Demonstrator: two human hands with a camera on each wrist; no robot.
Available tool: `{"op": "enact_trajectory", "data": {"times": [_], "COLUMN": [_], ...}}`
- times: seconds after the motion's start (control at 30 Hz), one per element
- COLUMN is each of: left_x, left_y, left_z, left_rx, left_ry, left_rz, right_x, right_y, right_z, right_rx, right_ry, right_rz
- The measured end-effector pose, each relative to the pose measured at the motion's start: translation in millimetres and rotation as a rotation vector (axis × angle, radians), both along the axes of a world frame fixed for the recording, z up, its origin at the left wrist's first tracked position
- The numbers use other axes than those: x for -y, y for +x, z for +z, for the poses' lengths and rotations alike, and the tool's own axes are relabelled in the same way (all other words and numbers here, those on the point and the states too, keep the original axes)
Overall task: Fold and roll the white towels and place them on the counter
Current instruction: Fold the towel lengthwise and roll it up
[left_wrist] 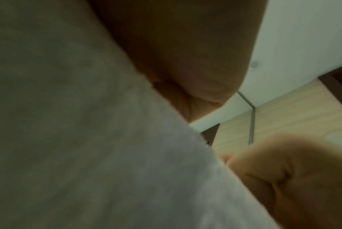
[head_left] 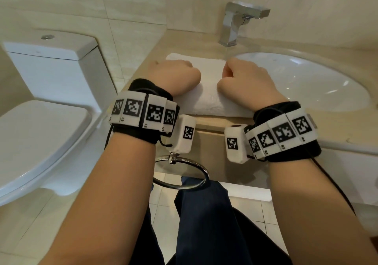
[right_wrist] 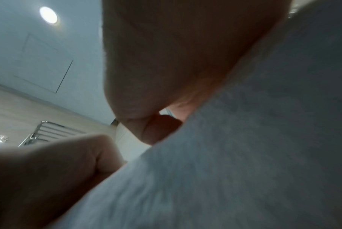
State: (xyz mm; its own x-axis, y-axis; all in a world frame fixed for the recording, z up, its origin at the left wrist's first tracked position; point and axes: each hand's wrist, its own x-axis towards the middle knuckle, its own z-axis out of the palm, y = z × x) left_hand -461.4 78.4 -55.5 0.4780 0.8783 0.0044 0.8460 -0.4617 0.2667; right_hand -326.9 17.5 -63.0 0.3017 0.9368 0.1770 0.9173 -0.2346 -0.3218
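Towel: white towel (head_left: 208,93), partly rolled, on the counter (head_left: 157,48) at its front edge, left of the sink (head_left: 319,74).
Left hand (head_left: 173,76): fingers curled over the roll's left part.
Right hand (head_left: 245,80): fingers curled over its right part.
Faucet (head_left: 235,23): at the back edge.

Only coded square markers on the wristbands (head_left: 143,111); no legible text anywhere.
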Motion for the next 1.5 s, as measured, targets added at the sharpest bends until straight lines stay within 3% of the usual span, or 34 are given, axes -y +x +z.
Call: {"op": "enact_trajectory", "data": {"times": [0.07,0.17,0.37,0.43,0.57,0.83,0.93,1.1,1.4,1.5], "left_x": [-1,3,16,23,28,11,8,11,2,-4], "left_y": [0,-7,-20,-25,-23,-9,-7,-12,0,5], "left_z": [-5,-10,-20,-18,-21,-25,-22,-10,12,12], "left_rx": [0.084,0.290,0.424,0.388,0.162,0.041,0.072,0.218,0.142,0.119], "left_ry": [0.159,0.266,0.406,0.379,0.309,0.283,0.253,0.088,-0.198,-0.214], "left_rz": [0.002,0.001,-0.035,-0.072,-0.134,-0.123,-0.085,-0.040,-0.020,-0.044], "right_x": [3,4,12,14,17,11,11,18,11,10], "right_y": [1,2,0,2,3,8,10,18,18,20], "right_z": [-8,-12,-15,-15,-13,-21,-21,-10,8,5], "right_rx": [0.107,0.112,0.101,0.096,0.125,0.185,0.112,-0.168,-0.405,-0.341], "right_ry": [0.117,0.249,0.301,0.303,0.202,0.008,0.047,-0.008,-0.115,-0.099], "right_rz": [0.006,-0.012,0.011,0.024,0.054,0.139,0.143,0.107,0.081,0.062]}}
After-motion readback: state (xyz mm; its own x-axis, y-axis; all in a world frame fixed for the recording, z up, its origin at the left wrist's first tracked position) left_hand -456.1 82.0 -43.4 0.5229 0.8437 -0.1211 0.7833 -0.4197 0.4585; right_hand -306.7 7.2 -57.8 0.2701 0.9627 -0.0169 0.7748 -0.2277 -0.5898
